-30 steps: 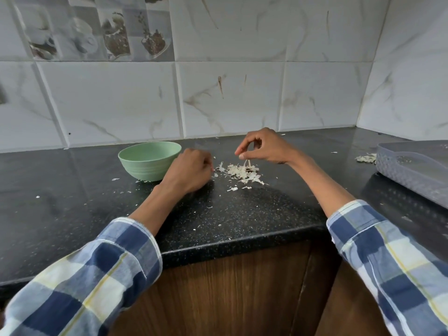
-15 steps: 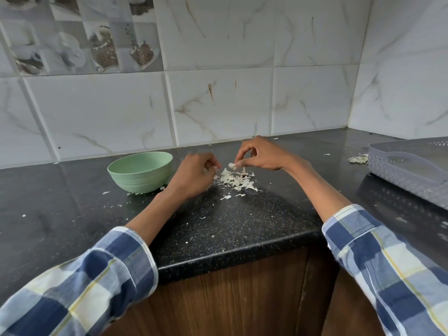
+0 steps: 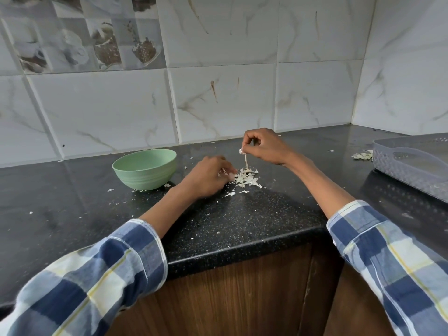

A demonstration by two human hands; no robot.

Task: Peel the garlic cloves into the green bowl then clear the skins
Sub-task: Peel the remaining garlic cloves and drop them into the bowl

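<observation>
Right hand, mid-frame, is pinching a pale strip of garlic skin, dangling over the heap of papery white skins. Left hand is curling at the heap's left edge; whether it holds a clove, cannot tell. Round pale-green plastic bowl is sitting left of it, contents hidden. Grey perforated plastic basket is cut off at right.

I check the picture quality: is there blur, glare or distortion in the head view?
Head view: left hand is slightly motion-blurred at the fingers; right hand is sharper; the counter shows soft reflections near the basket; wide-angle bending curves the tile lines and edges.
</observation>
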